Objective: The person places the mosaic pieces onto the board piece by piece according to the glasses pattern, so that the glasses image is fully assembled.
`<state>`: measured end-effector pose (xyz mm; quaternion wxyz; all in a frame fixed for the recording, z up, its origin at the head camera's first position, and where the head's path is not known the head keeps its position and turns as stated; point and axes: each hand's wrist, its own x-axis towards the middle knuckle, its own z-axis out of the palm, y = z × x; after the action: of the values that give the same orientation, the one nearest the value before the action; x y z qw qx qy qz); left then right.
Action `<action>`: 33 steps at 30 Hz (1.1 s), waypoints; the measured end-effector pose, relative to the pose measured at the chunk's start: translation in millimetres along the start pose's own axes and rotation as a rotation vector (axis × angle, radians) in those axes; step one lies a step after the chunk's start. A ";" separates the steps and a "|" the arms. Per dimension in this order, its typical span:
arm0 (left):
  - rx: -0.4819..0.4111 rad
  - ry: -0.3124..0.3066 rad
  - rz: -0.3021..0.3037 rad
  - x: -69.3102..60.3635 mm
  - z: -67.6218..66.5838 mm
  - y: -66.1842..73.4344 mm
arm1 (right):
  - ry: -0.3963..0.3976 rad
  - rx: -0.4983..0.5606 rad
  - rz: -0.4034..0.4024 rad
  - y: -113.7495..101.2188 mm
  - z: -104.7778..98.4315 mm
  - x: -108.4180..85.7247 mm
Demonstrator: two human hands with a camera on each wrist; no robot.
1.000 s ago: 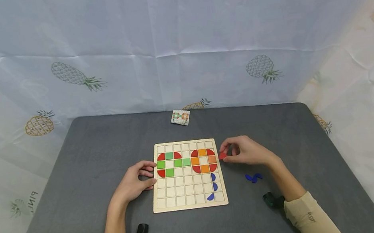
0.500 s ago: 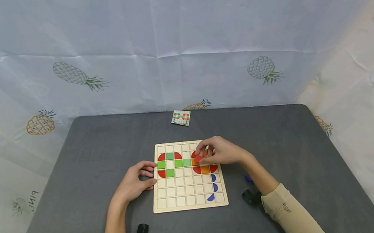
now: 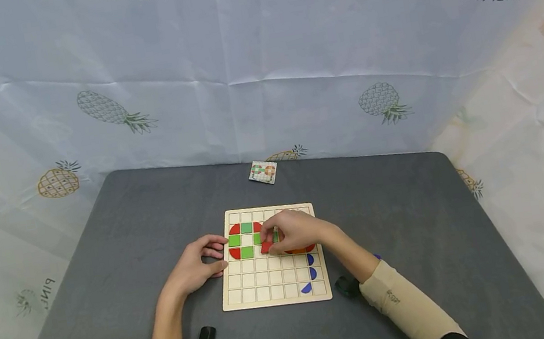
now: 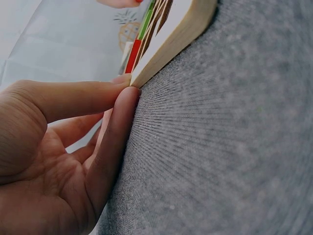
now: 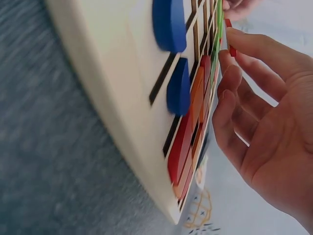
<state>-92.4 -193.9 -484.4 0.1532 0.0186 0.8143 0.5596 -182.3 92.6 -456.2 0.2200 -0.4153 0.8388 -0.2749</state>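
A pale wooden grid board point(image 3: 267, 278) lies on the dark grey table. Red, green and orange pieces fill several cells in its upper half, and several blue pieces point(image 5: 178, 88) sit near its right side. My left hand point(image 3: 193, 265) holds the board's left edge, where the thumb and a finger meet the wood in the left wrist view. Above the middle of the grid, my right hand point(image 3: 294, 230) pinches a small red piece point(image 3: 266, 247) between thumb and fingertips. In the head view this hand covers part of the orange and red pieces on the right.
A small pattern card point(image 3: 263, 172) with coloured shapes lies beyond the board. Loose blue pieces point(image 3: 377, 257) on the right are mostly hidden by the right forearm. Pale cloth point(image 3: 233, 52) with pineapple prints hangs behind the table.
My right hand has carried the red piece leftward from beside the board's right edge to over the middle of the grid. The left hand has stayed at the left edge.
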 end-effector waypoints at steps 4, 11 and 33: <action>0.002 0.000 -0.004 -0.1 0.5 -0.5 | -0.016 -0.066 0.024 -6.8 1.8 4.4; 0.007 -0.004 -0.004 0.2 -0.2 -0.7 | -0.028 -0.127 0.037 -12.7 4.4 8.4; 0.002 -0.004 -0.004 0.9 0.2 -1.7 | 0.009 -0.156 0.007 -11.8 9.7 15.8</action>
<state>-93.0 -194.1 -486.3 0.1562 0.0181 0.8145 0.5584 -178.5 71.0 -458.2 0.1842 -0.4271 0.8600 -0.2099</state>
